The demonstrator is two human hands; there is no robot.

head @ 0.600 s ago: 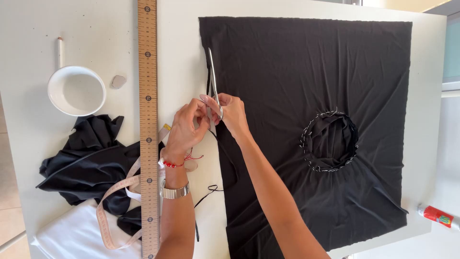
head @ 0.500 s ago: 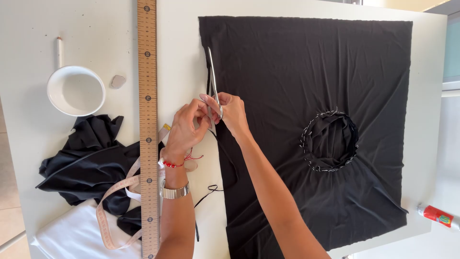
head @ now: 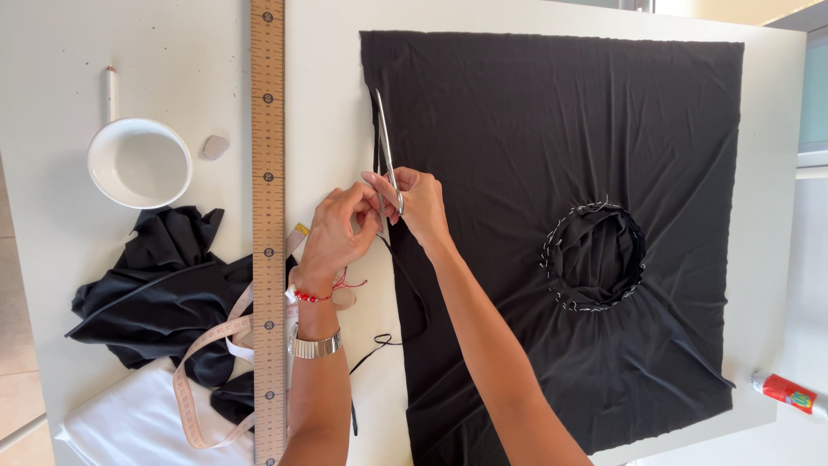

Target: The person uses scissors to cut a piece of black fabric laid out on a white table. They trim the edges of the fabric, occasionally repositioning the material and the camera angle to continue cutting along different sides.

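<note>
A plain black cloth (head: 552, 173) is seen on the white surface (head: 328, 103), with silver scissors (head: 385, 155) at its edge. A tan wooden ruler (head: 268, 173) with dark marks, a white bowl (head: 140, 162) and a pale pink tape measure (head: 194, 362) are noted. A red tube (head: 783, 390) is recorded at the corner.

Wooden ruler (head: 268, 173) bounds hands' left; black fabric (head: 552, 129) beyond lies flat.

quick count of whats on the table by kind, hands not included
black cloth: 2, flat sheet and crumpled heap
white cloth: 1
measuring tools: 2, wooden ruler and tape measure
scissors: 1
white bowl: 1
white stick: 1
grey lump: 1
red tube: 1
total: 10
</note>
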